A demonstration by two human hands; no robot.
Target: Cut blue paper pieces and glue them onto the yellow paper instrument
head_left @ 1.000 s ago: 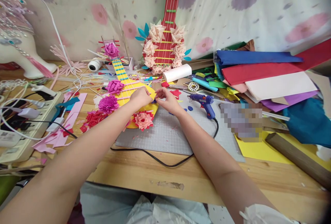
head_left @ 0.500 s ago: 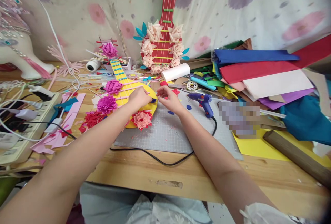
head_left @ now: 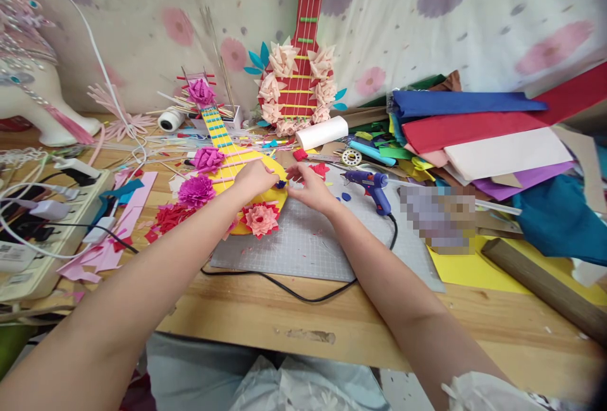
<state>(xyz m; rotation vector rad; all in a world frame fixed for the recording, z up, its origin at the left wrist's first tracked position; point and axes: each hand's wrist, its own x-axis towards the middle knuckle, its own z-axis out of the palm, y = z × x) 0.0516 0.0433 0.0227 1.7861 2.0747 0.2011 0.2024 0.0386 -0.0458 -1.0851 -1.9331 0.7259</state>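
Note:
A yellow paper guitar [head_left: 226, 145] lies on the grey cutting mat [head_left: 303, 246], dressed with magenta, red and peach paper flowers [head_left: 261, 219]. My left hand [head_left: 255, 178] rests curled on the guitar's round body, fingertips pinched at its right edge. My right hand [head_left: 310, 186] meets it there, fingers pinched together. Between the two sets of fingertips sits a small dark blue piece [head_left: 281, 184]. Both hands press on it at the guitar's rim.
A blue glue gun [head_left: 372, 186] with a black cord lies right of my hands. Folded coloured sheets [head_left: 478, 133] pile up at the right. A red guitar with peach flowers [head_left: 298, 82] leans on the wall. A power strip [head_left: 42, 221] sits at the left, a wooden bar [head_left: 545, 284] at the right.
My right hand has moved left and down toward the guitar's edge, closing the gap to my left hand. The left hand has barely moved.

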